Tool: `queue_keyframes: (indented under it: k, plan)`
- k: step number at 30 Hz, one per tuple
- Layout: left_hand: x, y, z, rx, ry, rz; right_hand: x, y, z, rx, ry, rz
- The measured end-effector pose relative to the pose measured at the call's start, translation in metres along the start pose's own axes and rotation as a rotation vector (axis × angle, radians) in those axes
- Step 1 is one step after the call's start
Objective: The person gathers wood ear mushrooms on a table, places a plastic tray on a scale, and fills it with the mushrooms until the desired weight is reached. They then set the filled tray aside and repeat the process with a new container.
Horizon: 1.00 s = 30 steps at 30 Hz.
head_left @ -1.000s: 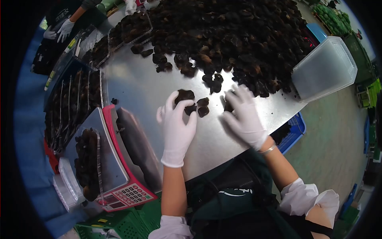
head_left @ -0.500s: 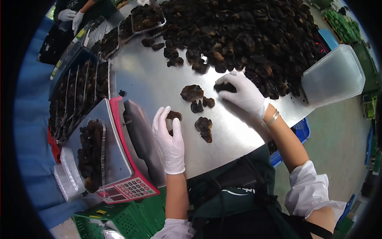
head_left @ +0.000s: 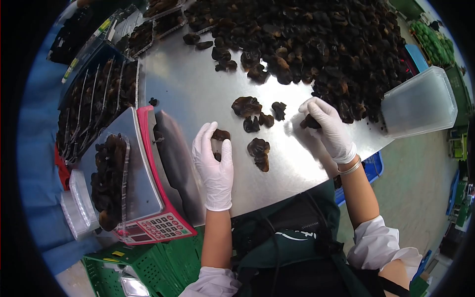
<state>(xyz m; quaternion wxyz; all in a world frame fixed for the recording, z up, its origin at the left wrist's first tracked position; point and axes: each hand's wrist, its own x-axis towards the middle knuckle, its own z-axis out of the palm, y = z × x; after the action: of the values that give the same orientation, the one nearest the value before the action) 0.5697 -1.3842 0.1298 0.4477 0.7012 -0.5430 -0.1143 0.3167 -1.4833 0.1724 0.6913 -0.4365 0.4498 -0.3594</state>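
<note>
My left hand (head_left: 213, 166), in a white glove, curls in a C shape on the left of the metal table. Dark wood ear mushroom pieces (head_left: 221, 134) sit between its fingers and thumb. My right hand (head_left: 332, 131), also gloved, pinches another wood ear mushroom (head_left: 310, 122) above the table beside the pile. Between the hands lie several loose pieces: a broad one (head_left: 246, 106), a small dark one (head_left: 279, 110) and a longer one (head_left: 259, 153). A large heap of wood ear mushrooms (head_left: 307, 44) covers the far side.
A pink-edged scale (head_left: 166, 225) at left bears a filled clear tray (head_left: 110, 178). Filled trays (head_left: 99, 106) stand behind it. Clear empty containers (head_left: 420, 101) are stacked at the right edge. Green crates (head_left: 148, 265) and a blue basket (head_left: 373, 166) sit below the table.
My right hand has moved right and turned, a mushroom now showing between its fingers. A small dark piece now lies on the table where that hand was. My left hand keeps its pose.
</note>
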Motion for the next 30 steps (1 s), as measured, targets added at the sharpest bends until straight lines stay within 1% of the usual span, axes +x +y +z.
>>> queue_keyframes:
  k: [1,2,4,5,6,8,9,10,12,13,14,15,16,18,20,21,22,24,25,26,28,29,30]
  plan:
    - [0.000,-0.001,0.000,0.002,0.005,0.007,0.001,-0.001,-0.001,-0.017,-0.025,0.077]
    - [0.000,-0.001,0.001,0.006,0.010,0.014,0.002,0.002,0.003,-0.019,-0.028,0.076]
    - [0.000,-0.001,0.001,0.021,0.008,0.014,0.005,0.013,0.026,-0.327,-0.040,-0.121]
    - [0.000,-0.001,0.001,0.037,0.003,0.015,0.004,0.013,0.041,-0.426,-0.023,-0.207]
    - [0.000,0.000,0.000,0.040,0.005,0.019,0.005,0.005,0.051,-0.799,-0.088,-0.463]
    - [0.001,0.004,-0.001,0.074,-0.011,-0.001,0.022,0.019,0.061,-1.125,-0.130,-0.775]
    - [0.000,0.003,-0.001,0.076,-0.009,0.003,0.031,0.019,0.062,-1.228,-0.235,-0.759]
    - [-0.001,0.000,0.000,0.078,-0.009,0.017,0.030,0.019,0.061,-1.226,-0.231,-0.764]
    - [0.002,-0.001,0.000,0.077,0.004,0.036,0.030,0.011,0.058,-0.851,-0.205,-0.704]
    - [0.001,-0.001,0.001,0.057,0.011,0.024,0.022,0.002,0.062,-0.512,-0.153,-0.474]
    - [0.000,-0.001,0.001,0.036,0.017,0.010,0.009,-0.014,0.060,-0.300,-0.066,-0.312]
    - [-0.001,-0.001,0.001,0.031,0.021,0.009,0.007,-0.020,0.046,-0.335,0.006,-0.332]
    - [-0.001,0.000,0.001,0.039,0.021,0.006,0.011,-0.020,0.032,-0.312,0.079,-0.401]
    - [0.000,0.002,0.002,0.039,0.018,0.004,0.015,-0.018,0.006,-0.299,0.194,-0.254]
    - [0.001,0.006,0.000,0.091,-0.009,-0.011,0.020,-0.009,0.001,-0.432,0.153,-0.421]
    - [0.001,0.006,0.000,0.090,-0.012,-0.009,0.018,-0.007,0.010,-0.356,0.089,-0.290]
    - [0.001,0.006,0.000,0.097,-0.011,-0.009,0.018,0.004,0.023,-0.279,0.144,-0.072]
    - [0.000,0.004,0.000,0.111,-0.015,-0.004,0.030,0.019,0.025,-1.117,0.093,-0.749]
    - [0.000,0.001,0.001,0.068,0.003,-0.009,0.034,0.024,0.031,-1.141,0.082,-0.791]
    - [-0.001,0.000,0.001,0.025,0.021,-0.015,0.035,0.025,0.034,-1.133,0.089,-0.790]
    - [-0.001,0.000,-0.001,-0.004,0.024,-0.013,0.035,0.024,0.036,-1.073,-0.042,-0.573]
    - [-0.001,0.000,-0.001,-0.039,0.035,-0.021,0.031,0.023,0.033,-0.981,-0.031,-0.571]
    - [-0.001,-0.001,0.000,-0.040,0.037,-0.023,0.022,0.018,0.030,-0.983,-0.033,-0.572]
